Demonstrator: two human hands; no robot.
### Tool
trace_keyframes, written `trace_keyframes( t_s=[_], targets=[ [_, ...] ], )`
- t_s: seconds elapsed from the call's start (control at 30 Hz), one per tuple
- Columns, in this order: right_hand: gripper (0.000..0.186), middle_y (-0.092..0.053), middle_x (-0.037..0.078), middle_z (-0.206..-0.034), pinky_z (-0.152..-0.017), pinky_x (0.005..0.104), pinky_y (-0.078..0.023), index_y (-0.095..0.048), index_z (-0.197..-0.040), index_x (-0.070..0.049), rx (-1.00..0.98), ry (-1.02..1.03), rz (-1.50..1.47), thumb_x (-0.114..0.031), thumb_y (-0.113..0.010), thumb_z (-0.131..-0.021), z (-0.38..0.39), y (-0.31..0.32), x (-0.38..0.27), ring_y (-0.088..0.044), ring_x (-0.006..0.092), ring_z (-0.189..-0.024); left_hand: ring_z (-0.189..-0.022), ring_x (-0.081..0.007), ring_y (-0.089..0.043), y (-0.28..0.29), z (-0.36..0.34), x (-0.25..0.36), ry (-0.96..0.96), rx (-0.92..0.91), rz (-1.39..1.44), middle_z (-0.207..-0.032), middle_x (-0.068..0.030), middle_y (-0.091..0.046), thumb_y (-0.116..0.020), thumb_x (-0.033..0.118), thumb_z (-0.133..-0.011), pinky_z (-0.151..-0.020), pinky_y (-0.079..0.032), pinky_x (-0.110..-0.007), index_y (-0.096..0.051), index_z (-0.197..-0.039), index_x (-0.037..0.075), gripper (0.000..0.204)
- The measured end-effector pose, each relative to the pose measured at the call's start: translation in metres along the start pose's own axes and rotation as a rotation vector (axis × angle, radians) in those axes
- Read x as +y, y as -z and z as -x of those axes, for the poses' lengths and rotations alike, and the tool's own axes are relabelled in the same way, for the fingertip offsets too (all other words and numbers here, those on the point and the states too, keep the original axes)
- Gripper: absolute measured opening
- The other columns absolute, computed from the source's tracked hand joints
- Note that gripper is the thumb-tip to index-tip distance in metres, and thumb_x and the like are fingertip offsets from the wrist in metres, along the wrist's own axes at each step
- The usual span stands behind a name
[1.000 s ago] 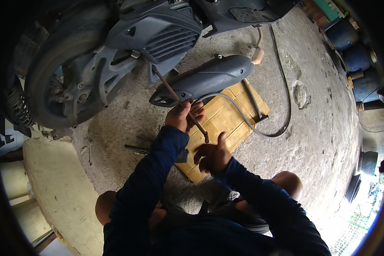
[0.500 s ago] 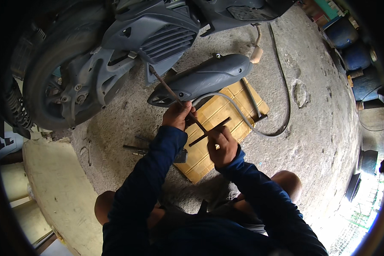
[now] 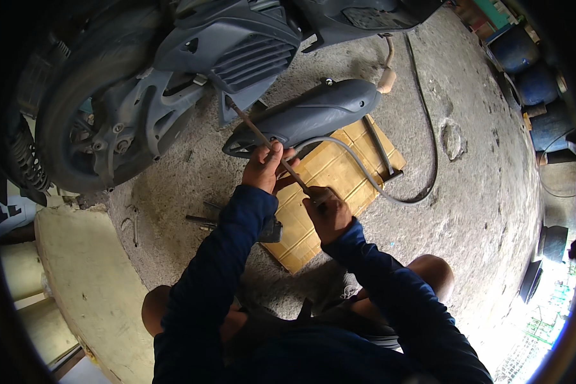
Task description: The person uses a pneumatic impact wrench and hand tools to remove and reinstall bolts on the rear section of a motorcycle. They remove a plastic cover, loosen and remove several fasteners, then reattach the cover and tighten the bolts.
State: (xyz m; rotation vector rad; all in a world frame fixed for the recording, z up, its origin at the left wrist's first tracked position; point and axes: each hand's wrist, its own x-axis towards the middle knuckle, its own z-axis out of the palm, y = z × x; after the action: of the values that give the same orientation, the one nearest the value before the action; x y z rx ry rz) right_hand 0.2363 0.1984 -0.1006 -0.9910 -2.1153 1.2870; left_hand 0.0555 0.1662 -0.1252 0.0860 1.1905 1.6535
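A long T-handle wrench (image 3: 255,130) slants down toward me from the lower edge of a scooter's grey vented side cover (image 3: 253,64). Its far tip meets the bracket under that cover; the fastener itself is too small to make out. My left hand (image 3: 262,169) steadies the shaft midway, thumb and fingers lightly around it. My right hand (image 3: 329,216) is closed over the crossbar end, which it mostly hides. Just beyond my left hand, the dark grey exhaust muffler (image 3: 317,114) lies across the floor, partly behind the shaft.
Under my hands is a flat cardboard sheet (image 3: 294,243) with a second T-handle wrench (image 3: 379,148) on it. A grey hose (image 3: 349,152) loops across. A dark power tool (image 3: 272,232) lies left of the cardboard. The rear wheel (image 3: 61,137) and a pale bench (image 3: 89,275) stand left.
The wrench's crossbar has turned and is now mostly covered by my right hand, which has closed over it. My left hand has shifted slightly along the shaft, its fingers looser.
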Motion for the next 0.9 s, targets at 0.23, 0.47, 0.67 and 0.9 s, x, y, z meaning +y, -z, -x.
trace_keyframes(
  t_s=[0.23,0.47,0.67,0.9],
  targets=[
    [0.020,-0.058,0.015,-0.079,-0.057,0.0353,-0.049,-0.062,-0.094,-0.001,-0.124,0.041,-0.150,-0.020,-0.056,-0.090,0.022,0.015,-0.012,-0.063,0.0287,-0.071,-0.090,-0.0248,-0.069,0.008,-0.009,-0.007,0.015,-0.031,0.001,-0.103,-0.0123,-0.068,-0.065,0.029,-0.095,-0.083,-0.060,-0.040,-0.055,-0.122,0.008,0.036],
    [0.060,-0.055,0.007,-0.066,-0.045,0.0309,-0.040,-0.050,-0.129,-0.003,-0.161,-0.614,-0.891,-0.054,-0.047,-0.099,0.019,-0.006,-0.003,-0.049,0.0160,-0.047,-0.097,-0.0291,-0.069,-0.004,0.004,0.004,-0.032,-0.153,0.206,-0.109,-0.0153,-0.067,-0.060,0.024,-0.099,-0.086,-0.060,-0.041,-0.043,-0.135,0.013,0.042],
    [0.038,-0.058,0.009,-0.078,-0.068,0.0382,-0.048,-0.064,-0.119,-0.010,0.085,0.209,0.318,-0.008,-0.067,-0.081,0.000,0.002,0.004,-0.058,0.0230,-0.072,-0.095,-0.0275,-0.069,-0.004,0.001,0.012,0.026,0.004,-0.005,-0.111,-0.0157,-0.068,-0.062,0.027,-0.097,-0.082,-0.061,-0.040,-0.053,-0.127,0.009,0.035],
    [0.034,-0.057,0.008,-0.097,-0.088,0.0511,-0.044,-0.066,-0.113,-0.012,0.141,0.558,1.066,-0.019,-0.065,-0.080,-0.001,0.026,-0.030,-0.056,0.0229,-0.094,-0.086,-0.0256,-0.071,-0.004,-0.006,0.008,-0.026,-0.164,0.168,-0.106,-0.0149,-0.069,-0.067,0.028,-0.094,-0.075,-0.062,-0.037,-0.059,-0.120,0.006,0.035]
  ],
)
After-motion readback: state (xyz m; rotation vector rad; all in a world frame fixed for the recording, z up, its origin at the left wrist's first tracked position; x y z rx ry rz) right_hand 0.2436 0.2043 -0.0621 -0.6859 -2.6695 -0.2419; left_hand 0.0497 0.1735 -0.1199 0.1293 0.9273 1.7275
